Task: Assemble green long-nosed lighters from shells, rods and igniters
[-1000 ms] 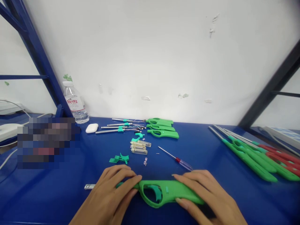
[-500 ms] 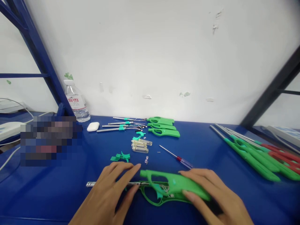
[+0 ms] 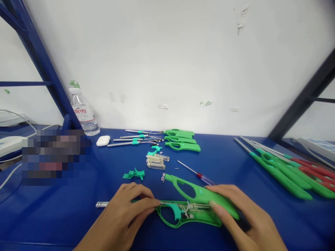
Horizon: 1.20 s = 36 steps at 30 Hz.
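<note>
A green lighter shell half [image 3: 193,223] lies on the blue tabletop, with wires, a clear fuel tank [image 3: 200,206] and a teal trigger [image 3: 176,211] inside it. My left hand [image 3: 133,209] pinches the lighter's metal tube [image 3: 101,204] where it enters the shell, its fingertips pressed together. In my right hand [image 3: 240,212], thumb and fingers grip the matching green shell half [image 3: 201,192] by its handle end. That half is tilted above and behind the lower one, its front end pointing to the back left.
Loose teal triggers [image 3: 134,174], clear fuel tanks [image 3: 156,162] and a screwdriver [image 3: 196,172] lie behind my hands. Farther back are green shells [image 3: 183,147] and metal tubes [image 3: 124,143]. Green lighters [image 3: 280,174] and red ones lie right; a water bottle [image 3: 85,115] stands left.
My right hand has swung the upper shell half away from the lower one, its front end moving back, which uncovers the fuel tank and wires. My left fingers have closed at the tube's base.
</note>
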Motion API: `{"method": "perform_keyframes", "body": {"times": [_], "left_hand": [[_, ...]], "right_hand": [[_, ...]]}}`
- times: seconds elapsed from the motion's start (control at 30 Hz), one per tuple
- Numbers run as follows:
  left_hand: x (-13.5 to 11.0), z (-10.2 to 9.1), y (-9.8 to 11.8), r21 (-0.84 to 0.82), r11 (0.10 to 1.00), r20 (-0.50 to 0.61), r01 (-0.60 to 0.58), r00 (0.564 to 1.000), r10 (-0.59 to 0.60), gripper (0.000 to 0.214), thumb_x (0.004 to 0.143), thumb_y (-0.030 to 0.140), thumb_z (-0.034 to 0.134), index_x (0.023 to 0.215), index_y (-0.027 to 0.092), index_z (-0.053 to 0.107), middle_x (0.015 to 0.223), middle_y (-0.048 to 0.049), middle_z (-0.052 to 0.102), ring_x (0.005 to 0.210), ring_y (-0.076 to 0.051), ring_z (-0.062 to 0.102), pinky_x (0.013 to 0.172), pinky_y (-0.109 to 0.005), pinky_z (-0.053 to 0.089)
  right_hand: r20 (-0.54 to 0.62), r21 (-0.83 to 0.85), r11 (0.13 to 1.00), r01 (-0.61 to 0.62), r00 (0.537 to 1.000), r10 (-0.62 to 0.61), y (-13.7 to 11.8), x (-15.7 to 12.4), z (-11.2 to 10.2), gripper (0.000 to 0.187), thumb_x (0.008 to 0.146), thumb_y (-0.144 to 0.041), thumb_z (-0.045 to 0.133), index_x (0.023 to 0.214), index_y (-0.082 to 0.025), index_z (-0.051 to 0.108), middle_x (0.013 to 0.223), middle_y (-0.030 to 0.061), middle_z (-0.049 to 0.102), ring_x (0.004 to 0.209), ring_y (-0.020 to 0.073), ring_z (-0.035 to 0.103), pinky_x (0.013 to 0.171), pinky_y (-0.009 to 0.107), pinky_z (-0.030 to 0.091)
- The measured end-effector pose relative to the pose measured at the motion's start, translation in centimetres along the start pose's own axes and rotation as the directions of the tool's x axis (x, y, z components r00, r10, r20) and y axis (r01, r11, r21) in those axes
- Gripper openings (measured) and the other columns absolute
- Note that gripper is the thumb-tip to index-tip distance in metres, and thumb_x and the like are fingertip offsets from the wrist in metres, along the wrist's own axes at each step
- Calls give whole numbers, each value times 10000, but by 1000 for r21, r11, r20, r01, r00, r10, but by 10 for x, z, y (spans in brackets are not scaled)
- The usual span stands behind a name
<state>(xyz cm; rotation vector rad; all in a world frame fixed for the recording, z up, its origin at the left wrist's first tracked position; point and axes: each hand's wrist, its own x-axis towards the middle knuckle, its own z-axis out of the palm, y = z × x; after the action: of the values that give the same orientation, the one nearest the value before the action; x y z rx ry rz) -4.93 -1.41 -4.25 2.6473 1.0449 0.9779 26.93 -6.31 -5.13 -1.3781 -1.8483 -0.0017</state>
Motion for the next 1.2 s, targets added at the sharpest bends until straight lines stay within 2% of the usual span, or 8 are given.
{"method": "perform_keyframes", "body": {"times": [0.2, 0.37, 0.6, 0.7, 0.77, 0.87, 1.0, 1.2], "left_hand": [[8, -4, 4, 35, 999, -41, -38, 998, 40, 323, 1119, 195, 520, 1112, 332, 813, 1031, 22, 778, 878, -140, 742, 780, -218, 605], [12, -3, 3, -51, 998, -75, -40, 997, 36, 351, 1117, 198, 515, 977, 304, 819, 953, 29, 793, 821, -131, 758, 729, -198, 595], [5, 1, -1, -120, 993, -58, 18, 998, -25, 264, 1079, 166, 590, 1077, 356, 774, 1026, 83, 785, 905, -116, 753, 841, -195, 582], [-2, 0, -2, -67, 990, -52, 126, 990, -130, 179, 1047, 258, 678, 1188, 360, 718, 1101, 68, 779, 999, -157, 754, 889, -232, 609], [-4, -1, -1, -16, 986, -75, 166, 983, -166, 277, 1053, 352, 687, 1328, 360, 659, 1198, 40, 771, 1069, -183, 754, 934, -268, 623], [-2, -3, 2, 67, 994, -104, 89, 991, -82, 382, 1095, 426, 629, 1471, 372, 593, 1287, 31, 765, 1124, -180, 752, 988, -275, 615], [9, -8, 7, 66, 995, -86, -72, 993, 77, 215, 1124, 273, 576, 1246, 365, 726, 1090, 94, 804, 976, -112, 761, 902, -186, 599], [13, -8, 9, 36, 998, -75, -54, 996, 57, 231, 1121, 237, 547, 1122, 316, 763, 1032, 78, 803, 924, -115, 755, 864, -193, 590]], "right_hand": [[10, 0, 1000, 13, 1000, -13, -2, 2, 1, 205, 1066, -393, 648, 1239, -320, 730, 1182, 11, 799, 1029, 181, 812, 873, 183, 635], [10, -2, 1000, 20, 1000, -20, -1, 1, 1, 194, 1071, -407, 641, 1237, -349, 721, 1166, -21, 800, 1019, 156, 811, 864, 159, 626], [25, -5, 999, 32, 999, -32, -2, 2, 1, 203, 1060, -415, 661, 1243, -355, 728, 1172, -26, 800, 1029, 157, 808, 879, 165, 627], [36, -1, 998, 62, 997, -62, -3, 0, 1, 216, 1047, -416, 686, 1252, -362, 726, 1168, -28, 792, 1030, 151, 799, 889, 162, 624], [55, -3, 995, 97, 994, -97, -4, 0, 0, 226, 1044, -410, 696, 1261, -359, 728, 1170, -19, 785, 1039, 151, 792, 896, 165, 624], [96, -14, 987, 163, 982, -161, -4, 0, 2, 251, 1040, -416, 713, 1284, -359, 731, 1175, -10, 781, 1049, 154, 784, 910, 172, 625], [119, -35, 976, 217, 970, -211, -4, 0, 6, 277, 1045, -429, 712, 1315, -366, 727, 1165, -12, 786, 1070, 160, 770, 942, 193, 627], [184, -61, 979, 194, 966, -180, -3, -1, 10, 296, 1050, -448, 698, 1332, -364, 730, 1205, 5, 778, 1112, 178, 760, 967, 230, 641]]}}
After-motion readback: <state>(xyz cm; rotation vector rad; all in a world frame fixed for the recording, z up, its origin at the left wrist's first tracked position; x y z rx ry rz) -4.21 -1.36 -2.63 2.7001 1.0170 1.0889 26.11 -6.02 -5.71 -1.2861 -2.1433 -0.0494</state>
